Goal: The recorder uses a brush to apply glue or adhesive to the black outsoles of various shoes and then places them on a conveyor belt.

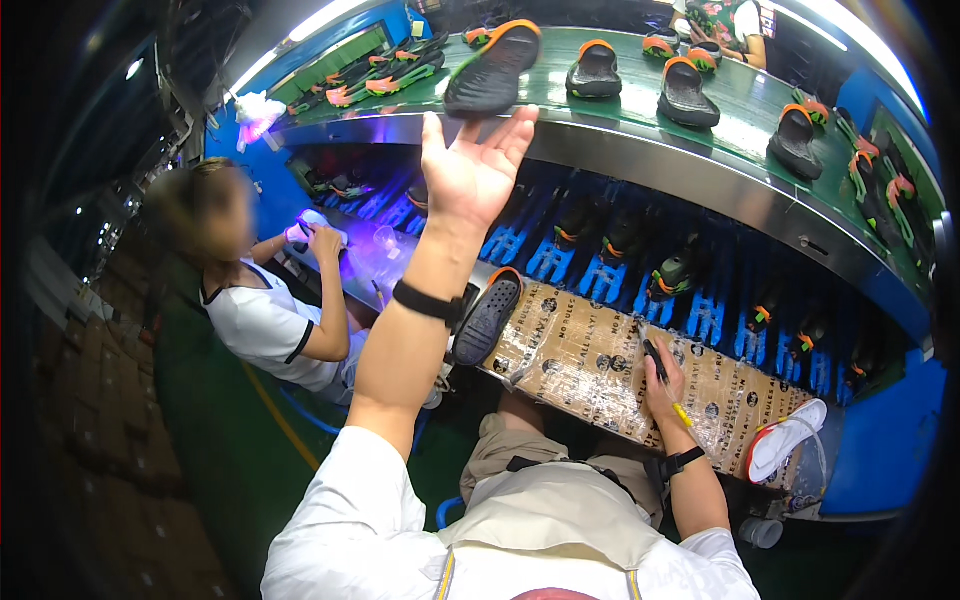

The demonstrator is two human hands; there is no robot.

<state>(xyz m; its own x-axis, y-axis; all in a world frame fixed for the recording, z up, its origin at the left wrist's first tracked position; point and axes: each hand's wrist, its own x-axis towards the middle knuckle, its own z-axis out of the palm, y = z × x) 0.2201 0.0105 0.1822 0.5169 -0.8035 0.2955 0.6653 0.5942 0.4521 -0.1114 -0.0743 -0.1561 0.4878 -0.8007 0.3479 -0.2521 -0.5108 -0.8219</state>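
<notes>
My left hand (477, 170) reaches up to the conveyor's near edge, palm up and fingers spread. Just above its fingertips a black shoe sole with an orange rim (495, 75) stands tilted; whether the fingertips touch it I cannot tell. Low over the bench, my right hand (664, 388) is closed around a slim pen-like tool (656, 362), black at the front and yellow at the rear. A dark shoe bottom with an orange edge (488, 318) lies at the bench's left end, beside my left forearm. A white shoe piece with a red edge (786, 440) rests at the right end.
The green conveyor belt (640, 115) carries several black-and-orange shoe parts. Below it, blue racks (605, 278) hold more shoes. Printed brown cardboard under clear wrap (570, 345) covers the bench. A seated co-worker (275, 320) handles a white piece under purple light at left.
</notes>
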